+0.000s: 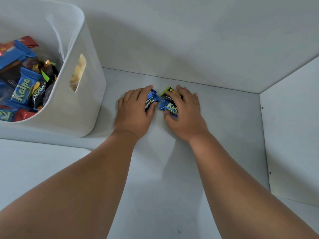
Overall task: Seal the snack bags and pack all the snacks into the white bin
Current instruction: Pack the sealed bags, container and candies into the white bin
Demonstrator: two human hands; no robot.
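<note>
Right of the bin (pixel 86 107), left hand (pixel 133 111) and right hand (pixel 187 114) hold packets (pixel 151 100) side by side.

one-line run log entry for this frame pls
left hand: grips blue pack | right hand: grips second blue pack, black pack | white bin: holds snacks

One white bin (pixel 82 100) at ten o'clock. Inside, as far as countable: at least three blue packets (pixel 22 88), at least two red packets (pixel 24 114), at least two black packets (pixel 37 96), one clear bag (pixel 57 33); more half hidden beneath. On the bench (pixel 215 135) toward twelve o'clock, three loose snacks: one blue packet (pixel 151 99) in the left grip (pixel 134 107), one blue packet (pixel 168 106) plus one black packet (pixel 170 94) in the right grip (pixel 185 109). Two grips in all.
</note>
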